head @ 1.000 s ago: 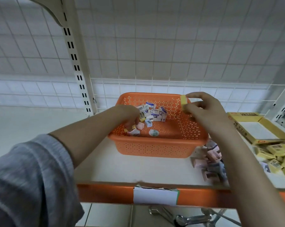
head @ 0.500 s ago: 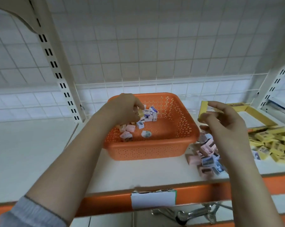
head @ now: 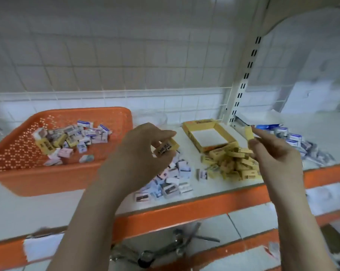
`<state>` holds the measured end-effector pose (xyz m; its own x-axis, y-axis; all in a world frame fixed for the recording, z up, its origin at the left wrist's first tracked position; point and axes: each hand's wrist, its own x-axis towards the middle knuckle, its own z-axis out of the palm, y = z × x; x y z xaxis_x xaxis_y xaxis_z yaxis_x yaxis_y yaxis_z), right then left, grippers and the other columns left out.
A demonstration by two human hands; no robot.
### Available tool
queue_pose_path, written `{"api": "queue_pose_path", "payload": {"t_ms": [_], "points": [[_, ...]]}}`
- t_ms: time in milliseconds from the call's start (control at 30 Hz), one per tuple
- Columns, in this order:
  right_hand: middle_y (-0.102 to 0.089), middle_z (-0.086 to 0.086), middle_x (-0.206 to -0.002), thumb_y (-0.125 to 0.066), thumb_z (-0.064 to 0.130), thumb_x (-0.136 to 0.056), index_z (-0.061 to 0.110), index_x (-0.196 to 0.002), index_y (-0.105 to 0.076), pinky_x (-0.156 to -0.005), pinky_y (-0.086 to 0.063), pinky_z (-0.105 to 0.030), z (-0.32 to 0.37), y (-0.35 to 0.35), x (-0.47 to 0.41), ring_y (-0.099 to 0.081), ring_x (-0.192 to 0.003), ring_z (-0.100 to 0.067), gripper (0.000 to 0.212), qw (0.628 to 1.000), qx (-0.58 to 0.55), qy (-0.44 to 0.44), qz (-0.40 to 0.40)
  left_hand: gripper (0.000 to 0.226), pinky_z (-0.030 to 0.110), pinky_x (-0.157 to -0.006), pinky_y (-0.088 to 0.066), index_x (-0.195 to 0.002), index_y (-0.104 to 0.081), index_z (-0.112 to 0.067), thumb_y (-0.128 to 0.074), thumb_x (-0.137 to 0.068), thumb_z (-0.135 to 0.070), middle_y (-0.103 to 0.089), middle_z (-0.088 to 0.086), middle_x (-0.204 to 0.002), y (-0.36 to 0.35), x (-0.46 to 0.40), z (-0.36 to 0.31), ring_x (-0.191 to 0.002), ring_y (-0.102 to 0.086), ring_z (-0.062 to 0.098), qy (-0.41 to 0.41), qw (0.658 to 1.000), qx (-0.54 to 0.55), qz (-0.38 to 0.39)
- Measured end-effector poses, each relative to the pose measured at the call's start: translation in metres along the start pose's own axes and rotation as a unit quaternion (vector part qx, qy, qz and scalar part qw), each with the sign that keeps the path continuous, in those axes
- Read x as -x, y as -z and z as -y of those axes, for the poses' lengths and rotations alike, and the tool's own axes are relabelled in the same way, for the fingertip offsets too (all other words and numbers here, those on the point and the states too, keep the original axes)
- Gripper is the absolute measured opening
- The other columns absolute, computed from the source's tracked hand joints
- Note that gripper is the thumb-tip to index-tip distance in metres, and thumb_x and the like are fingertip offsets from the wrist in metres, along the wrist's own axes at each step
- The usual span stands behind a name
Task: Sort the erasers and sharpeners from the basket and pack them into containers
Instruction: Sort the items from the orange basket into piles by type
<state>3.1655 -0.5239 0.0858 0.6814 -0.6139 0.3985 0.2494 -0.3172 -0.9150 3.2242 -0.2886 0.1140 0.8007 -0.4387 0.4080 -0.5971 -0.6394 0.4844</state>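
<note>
The left hand (head: 143, 153) is raised over the shelf (head: 87, 200), its fingers (head: 163, 134) curled round a yellow box (head: 166, 148) with dark print on its face. The right hand (head: 272, 155) is up near the shelf post (head: 243, 81), pinching a second yellow box (head: 249, 133) between thumb and fingertips so that it stands on end.

The orange basket (head: 48, 178) sits at the left of the shelf with a heap of small white, pink and yellow boxes (head: 71, 139) in it. Beside it, partly behind the left hand, lies a pile of pink and white boxes (head: 173, 178). Right of that is a pile of yellow boxes (head: 233, 163), touching an open yellow carton (head: 188, 128) behind it. Blue and white packs (head: 294, 139) lie past the post. The picture is blurred, so the print cannot be read.
</note>
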Motion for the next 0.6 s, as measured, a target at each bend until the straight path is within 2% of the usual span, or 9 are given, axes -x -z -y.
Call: {"api": "queue_pose_path", "payload": {"t_ms": [133,267,333,400,500,600], "points": [[-0.070,0.011,-0.087,-0.066,0.013,-0.086,0.023,-0.100,-0.070,-0.071,-0.046,-0.006,-0.014,0.038,-0.043,-0.063,-0.077,0.004,0.018,0.990,0.092,0.042,0.097,0.040,0.004,-0.071,-0.040,-0.120,-0.058,-0.040,-0.065,-0.081,-0.036,-0.054,-0.022,-0.094,-0.042,0.002,-0.044,-0.084,-0.052,-0.007,0.064,0.997,0.034,-0.020],[-0.071,0.009,-0.090,-0.066,0.018,-0.083,0.022,-0.098,-0.071,-0.079,-0.052,-0.027,-0.037,0.052,-0.062,-0.066,-0.086,-0.009,0.016,0.964,0.192,0.063,0.175,0.040,0.001,-0.069,-0.039,-0.120,-0.061,-0.034,-0.069,-0.081,-0.027,-0.057,-0.019,-0.095,-0.068,0.004,-0.074,-0.082,-0.055,-0.007,0.112,0.990,0.060,-0.055],[-0.069,0.009,-0.085,-0.065,0.015,-0.082,0.023,-0.098,-0.071,-0.076,-0.050,-0.023,-0.049,0.063,-0.059,-0.064,-0.081,-0.004,0.018,0.968,0.175,0.044,0.172,0.041,-0.001,-0.070,-0.039,-0.120,-0.063,-0.029,-0.071,-0.080,-0.024,-0.059,-0.017,-0.094,-0.081,-0.002,-0.082,-0.077,-0.055,-0.007,0.139,0.984,0.072,-0.080],[-0.068,0.010,-0.081,-0.064,0.011,-0.083,0.022,-0.097,-0.071,-0.070,-0.045,-0.010,-0.058,0.078,-0.053,-0.061,-0.074,0.002,0.019,0.978,0.141,0.020,0.154,0.040,-0.003,-0.069,-0.037,-0.119,-0.063,-0.025,-0.071,-0.080,-0.022,-0.060,-0.015,-0.097,-0.101,-0.018,-0.086,-0.078,-0.055,-0.006,0.156,0.982,0.081,-0.072],[-0.067,0.012,-0.078,-0.063,0.007,-0.083,0.023,-0.093,-0.070,-0.066,-0.043,-0.004,-0.067,0.098,-0.042,-0.059,-0.070,0.005,0.019,0.988,0.104,-0.007,0.117,0.039,0.007,-0.081,-0.037,-0.123,-0.061,-0.022,-0.068,-0.084,-0.019,-0.064,-0.005,-0.118,-0.132,-0.050,-0.090,-0.103,-0.057,0.006,0.136,0.988,0.074,-0.009],[-0.067,0.016,-0.081,-0.063,0.007,-0.084,0.029,-0.090,-0.066,-0.064,-0.041,-0.002,-0.072,0.113,-0.033,-0.059,-0.071,0.010,0.023,0.992,0.083,-0.016,0.092,0.037,0.005,-0.080,-0.026,-0.124,-0.060,-0.023,-0.063,-0.088,-0.017,-0.057,-0.005,-0.130,-0.153,-0.072,-0.091,-0.118,-0.050,0.010,0.123,0.992,0.018,0.034]]}}
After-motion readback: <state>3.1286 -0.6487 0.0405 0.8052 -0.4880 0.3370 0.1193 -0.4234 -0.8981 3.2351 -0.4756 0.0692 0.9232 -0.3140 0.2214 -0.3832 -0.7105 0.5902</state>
